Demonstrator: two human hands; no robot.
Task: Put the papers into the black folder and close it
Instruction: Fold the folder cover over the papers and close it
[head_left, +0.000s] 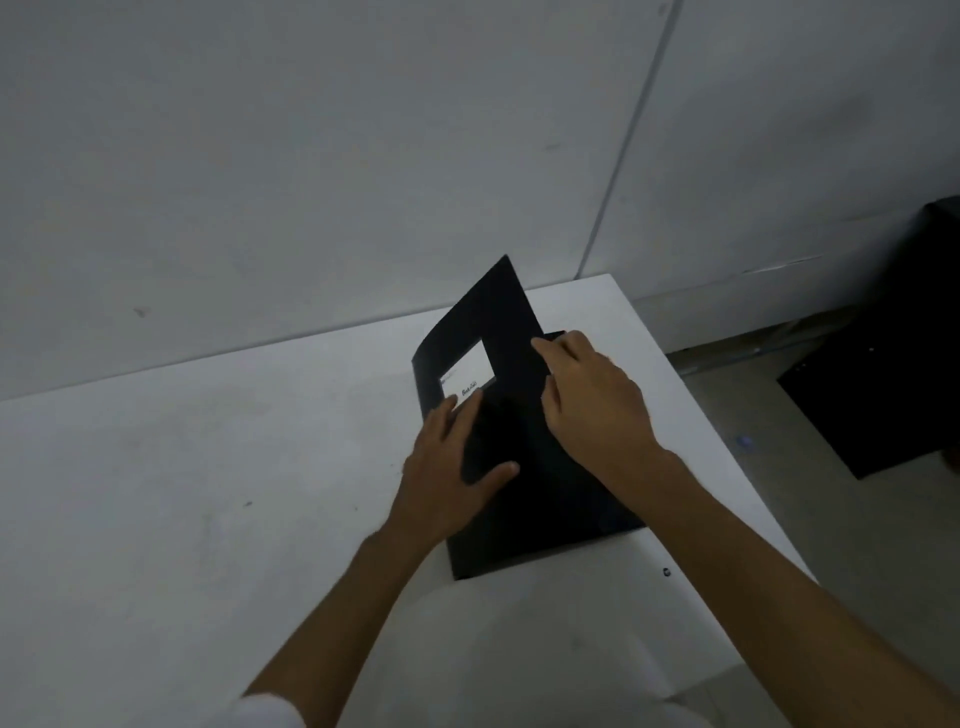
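Note:
The black folder (540, 519) lies on the white table (182, 493) near its right side, its front cover (493, 317) raised and curving up at the far end. A white label (467, 376) shows through a window in that cover. My left hand (447, 478) lies flat on the folder's left part, fingers spread, thumb across the black surface. My right hand (592, 400) pinches the cover's right edge. No loose papers are visible; anything inside the folder is hidden.
A white sheet-like surface (545, 639) lies under my forearms at the table's front. A black box (893, 343) stands on the floor to the right, past the table's edge. A pale wall rises right behind the table.

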